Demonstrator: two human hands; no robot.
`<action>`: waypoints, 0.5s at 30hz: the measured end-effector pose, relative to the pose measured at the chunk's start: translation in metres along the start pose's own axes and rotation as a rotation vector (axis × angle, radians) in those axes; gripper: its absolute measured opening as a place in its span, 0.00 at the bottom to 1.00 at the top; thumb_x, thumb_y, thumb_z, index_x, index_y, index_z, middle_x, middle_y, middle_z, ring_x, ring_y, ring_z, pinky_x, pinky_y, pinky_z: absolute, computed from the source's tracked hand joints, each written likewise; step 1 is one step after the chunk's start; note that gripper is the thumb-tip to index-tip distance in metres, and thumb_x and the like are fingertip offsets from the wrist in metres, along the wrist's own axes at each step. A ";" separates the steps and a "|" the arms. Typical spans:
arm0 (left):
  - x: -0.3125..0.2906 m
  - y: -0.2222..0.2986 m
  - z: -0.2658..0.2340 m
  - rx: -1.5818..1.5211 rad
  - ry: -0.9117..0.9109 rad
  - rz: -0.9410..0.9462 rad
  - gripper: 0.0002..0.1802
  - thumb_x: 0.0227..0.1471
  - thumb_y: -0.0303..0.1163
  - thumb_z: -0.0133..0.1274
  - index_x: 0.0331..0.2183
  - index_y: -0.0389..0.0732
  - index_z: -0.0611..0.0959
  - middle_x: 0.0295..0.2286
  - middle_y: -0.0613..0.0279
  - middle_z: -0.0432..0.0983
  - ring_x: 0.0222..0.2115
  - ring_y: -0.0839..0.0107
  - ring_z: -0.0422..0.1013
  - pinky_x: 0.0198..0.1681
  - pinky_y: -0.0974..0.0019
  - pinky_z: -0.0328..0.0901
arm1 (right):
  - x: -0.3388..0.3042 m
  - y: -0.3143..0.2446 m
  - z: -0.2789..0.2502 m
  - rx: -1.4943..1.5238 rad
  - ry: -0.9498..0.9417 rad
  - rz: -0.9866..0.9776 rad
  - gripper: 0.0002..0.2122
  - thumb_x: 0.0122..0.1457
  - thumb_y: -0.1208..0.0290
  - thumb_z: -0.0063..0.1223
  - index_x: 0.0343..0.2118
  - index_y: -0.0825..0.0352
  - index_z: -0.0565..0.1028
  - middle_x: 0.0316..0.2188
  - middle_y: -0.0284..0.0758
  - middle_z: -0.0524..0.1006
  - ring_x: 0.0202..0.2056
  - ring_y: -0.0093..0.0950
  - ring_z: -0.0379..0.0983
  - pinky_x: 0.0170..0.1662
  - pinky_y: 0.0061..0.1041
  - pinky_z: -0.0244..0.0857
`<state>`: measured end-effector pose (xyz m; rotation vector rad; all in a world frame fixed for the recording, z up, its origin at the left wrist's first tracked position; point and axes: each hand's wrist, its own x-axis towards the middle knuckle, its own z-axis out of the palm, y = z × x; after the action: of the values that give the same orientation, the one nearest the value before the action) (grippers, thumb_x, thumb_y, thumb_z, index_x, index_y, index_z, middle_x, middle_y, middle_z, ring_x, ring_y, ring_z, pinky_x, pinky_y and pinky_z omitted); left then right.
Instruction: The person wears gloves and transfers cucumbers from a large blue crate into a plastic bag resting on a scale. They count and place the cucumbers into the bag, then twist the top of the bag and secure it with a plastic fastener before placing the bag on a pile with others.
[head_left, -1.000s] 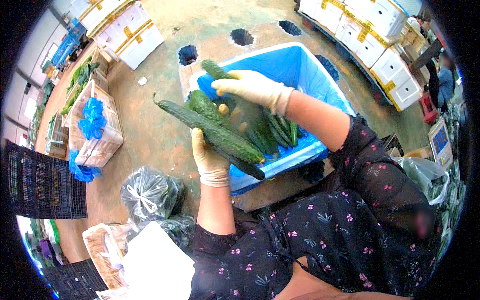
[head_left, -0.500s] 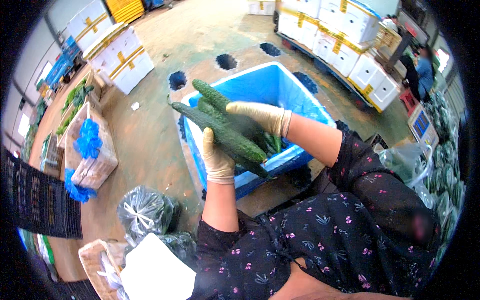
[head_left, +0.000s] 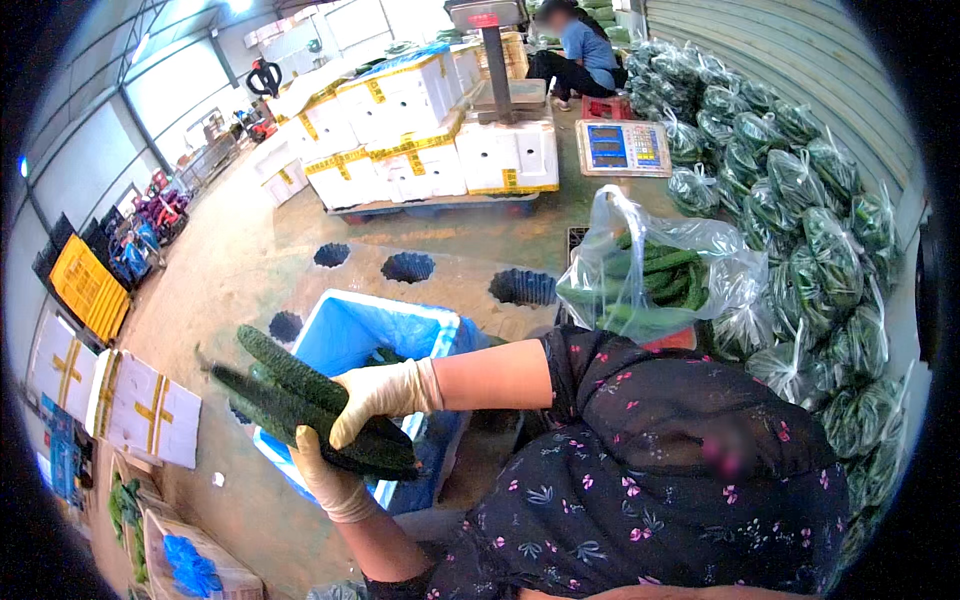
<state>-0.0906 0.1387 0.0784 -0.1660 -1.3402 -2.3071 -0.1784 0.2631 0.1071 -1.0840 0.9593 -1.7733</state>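
Observation:
Several long, bumpy dark green cucumbers (head_left: 285, 362) are bunched between my two gloved hands. My left hand (head_left: 325, 478) grips them from below at their near end, thumb pointing up. From the right, my right hand (head_left: 385, 395) closes over their top side. Both gloves are cream-coloured. The bunch slants over a blue box (head_left: 350, 325) with a pale rim and blue lining. A few green vegetables show inside, partly behind my right hand. To my right, an open clear plastic bag (head_left: 660, 275) holds more cucumbers.
Bagged cucumbers (head_left: 810, 230) are heaped along the right wall. A scale display (head_left: 625, 148) stands near the bag. White foam boxes (head_left: 400, 110) are stacked ahead on a pallet; others (head_left: 150, 410) stand left. Farther off, a person (head_left: 585, 50) sits low.
My view has swung to the right, bringing the clear bag, scale display and heaped bags into fuller view. Both hands still hold the cucumbers, now over the box's left part.

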 end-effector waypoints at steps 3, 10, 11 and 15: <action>0.002 0.010 0.022 -0.045 -0.110 -0.118 0.33 0.52 0.51 0.47 0.50 0.33 0.68 0.43 0.53 0.70 0.42 0.61 0.68 0.49 0.59 0.62 | -0.017 -0.002 -0.007 0.375 -0.080 0.140 0.22 0.42 0.72 0.65 0.42 0.68 0.70 0.36 0.37 0.76 0.37 0.31 0.73 0.44 0.33 0.66; 0.009 0.003 0.067 0.149 -0.182 -0.256 0.30 0.52 0.50 0.48 0.47 0.34 0.69 0.39 0.56 0.71 0.39 0.65 0.69 0.44 0.64 0.64 | -0.067 -0.013 -0.008 0.410 0.074 0.009 0.20 0.45 0.70 0.62 0.43 0.68 0.72 0.37 0.38 0.77 0.38 0.32 0.74 0.45 0.34 0.67; 0.014 -0.004 0.067 0.166 -0.197 -0.282 0.29 0.54 0.49 0.47 0.47 0.34 0.69 0.39 0.56 0.71 0.38 0.66 0.70 0.44 0.66 0.65 | -0.077 -0.016 -0.010 0.403 0.120 0.021 0.20 0.46 0.70 0.62 0.43 0.68 0.72 0.37 0.37 0.77 0.37 0.32 0.74 0.44 0.34 0.67; 0.022 -0.016 0.084 0.303 -0.276 -0.288 0.28 0.57 0.49 0.43 0.47 0.33 0.69 0.39 0.56 0.72 0.38 0.67 0.70 0.44 0.66 0.65 | -0.102 -0.025 -0.013 0.462 0.185 -0.033 0.19 0.47 0.70 0.61 0.44 0.67 0.72 0.35 0.36 0.78 0.35 0.31 0.75 0.43 0.32 0.68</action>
<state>-0.1273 0.2089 0.1162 -0.2101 -1.9473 -2.3329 -0.1679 0.3683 0.0954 -0.6540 0.5907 -2.0182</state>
